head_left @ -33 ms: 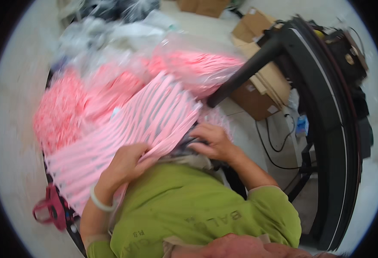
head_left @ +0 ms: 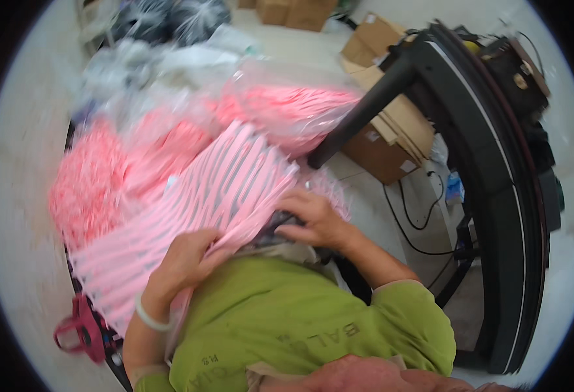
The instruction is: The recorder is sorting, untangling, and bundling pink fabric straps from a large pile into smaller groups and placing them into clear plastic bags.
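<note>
A sheet of many pink strips [head_left: 218, 176] laid side by side, dark gaps showing between them, slopes across in front of me. My left hand [head_left: 192, 258] pinches the near edge of these strips, thumb on my side, where they bunch into a fold. By the right end of that fold is my right hand [head_left: 316, 219], its fingers bent and its thumb apart from them. Dark material shows between that thumb and the fingers, and I see nothing held there. Part of the near edge is hidden beneath my left hand.
Clear plastic bags of pink strips [head_left: 293, 101] and a loose pink heap [head_left: 91, 183] lie beyond the sheet. A thick black curved frame [head_left: 489, 176] stands at right, near cardboard boxes [head_left: 382, 153] and a black cable [head_left: 408, 245]. A dark pink handled object [head_left: 81, 330] is at lower left.
The whole view has shifted slightly, with the boxes and frame a little further left. Both hands stay in nearly the same places at the strips' near edge.
</note>
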`<state>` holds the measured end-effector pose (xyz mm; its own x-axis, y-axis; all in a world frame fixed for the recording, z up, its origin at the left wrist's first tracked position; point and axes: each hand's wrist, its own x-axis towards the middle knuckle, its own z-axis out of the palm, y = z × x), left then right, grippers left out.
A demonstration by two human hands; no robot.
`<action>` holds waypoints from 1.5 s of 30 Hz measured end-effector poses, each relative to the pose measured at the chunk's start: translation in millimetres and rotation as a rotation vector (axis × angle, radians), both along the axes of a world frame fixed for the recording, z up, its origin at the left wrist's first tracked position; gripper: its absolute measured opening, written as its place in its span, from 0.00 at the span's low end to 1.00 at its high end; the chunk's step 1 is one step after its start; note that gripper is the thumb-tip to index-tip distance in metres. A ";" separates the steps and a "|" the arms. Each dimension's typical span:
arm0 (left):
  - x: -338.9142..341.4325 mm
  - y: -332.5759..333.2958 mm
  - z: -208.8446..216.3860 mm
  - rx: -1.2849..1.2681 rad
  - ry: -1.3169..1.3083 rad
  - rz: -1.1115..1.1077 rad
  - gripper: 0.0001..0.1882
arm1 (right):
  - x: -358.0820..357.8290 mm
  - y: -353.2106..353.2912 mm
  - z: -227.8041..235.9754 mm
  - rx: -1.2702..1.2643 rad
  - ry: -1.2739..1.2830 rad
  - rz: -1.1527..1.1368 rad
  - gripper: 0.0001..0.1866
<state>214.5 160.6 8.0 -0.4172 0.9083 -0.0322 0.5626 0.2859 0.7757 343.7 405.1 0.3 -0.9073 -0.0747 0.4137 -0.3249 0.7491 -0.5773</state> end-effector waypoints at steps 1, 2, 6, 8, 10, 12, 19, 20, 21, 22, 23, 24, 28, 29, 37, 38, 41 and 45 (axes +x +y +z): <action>-1.9 -4.3 1.7 -0.038 -0.042 0.002 0.13 | -6.3 -2.1 -2.2 0.021 0.034 -0.032 0.16; -7.1 -7.2 2.6 -0.081 -0.086 0.005 0.13 | -9.3 -6.9 -5.2 0.126 0.021 0.021 0.20; -32.9 -24.5 -1.4 -0.024 -0.048 0.157 0.10 | -11.4 -8.9 -27.2 0.205 -0.079 0.121 0.26; -62.5 -31.3 -7.7 -0.027 0.212 0.247 0.15 | -14.4 -4.4 -27.7 0.181 -0.022 0.113 0.24; -99.3 -39.2 -21.4 0.111 0.435 0.327 0.19 | -13.8 -6.0 -20.9 0.169 -0.059 0.027 0.19; -133.6 -45.3 -40.7 -0.026 0.476 0.365 0.23 | -17.8 -2.0 -15.1 0.187 -0.094 0.067 0.15; -160.5 -58.2 -86.8 -0.651 0.094 0.470 0.35 | -12.4 -11.1 -5.2 0.233 -0.182 0.157 0.08; -161.5 -59.1 -93.8 -0.724 0.010 0.450 0.35 | -9.1 -11.2 -4.8 0.250 -0.209 0.190 0.08; -161.5 -55.5 -95.0 -0.752 0.005 0.412 0.36 | -7.8 -11.1 -3.6 0.244 -0.215 0.182 0.08; -159.1 -51.8 -95.5 -0.758 0.005 0.399 0.36 | -6.8 -10.8 -2.7 0.207 -0.217 0.192 0.07; -154.9 -48.3 -95.4 -0.778 -0.004 0.374 0.36 | -6.3 -9.7 -1.8 0.168 -0.219 0.200 0.07; -149.6 -45.3 -97.1 -0.799 -0.013 0.347 0.36 | -6.2 -8.5 -1.2 0.158 -0.224 0.187 0.07; -152.6 -57.4 -110.6 -0.971 -0.044 0.214 0.31 | -10.7 26.5 -8.2 -0.199 -0.214 0.296 0.06; -150.7 -57.4 -107.1 -0.986 -0.043 0.196 0.31 | -11.2 45.7 -14.5 -0.299 -0.273 0.070 0.09; -150.8 -54.0 -90.1 -0.534 -0.312 0.524 0.14 | -8.6 16.0 -69.2 -0.249 -0.180 0.238 0.30; -151.6 -52.2 -93.2 -0.549 -0.311 0.525 0.14 | -8.9 15.2 -68.5 -0.266 -0.201 0.216 0.31; -147.1 -51.4 -91.4 -0.562 -0.450 0.579 0.15 | -18.7 24.9 -72.9 -0.328 -0.143 0.227 0.28; -149.3 -45.3 -79.6 -0.518 -0.552 0.672 0.15 | -37.9 44.9 -77.6 -0.377 -0.104 0.191 0.17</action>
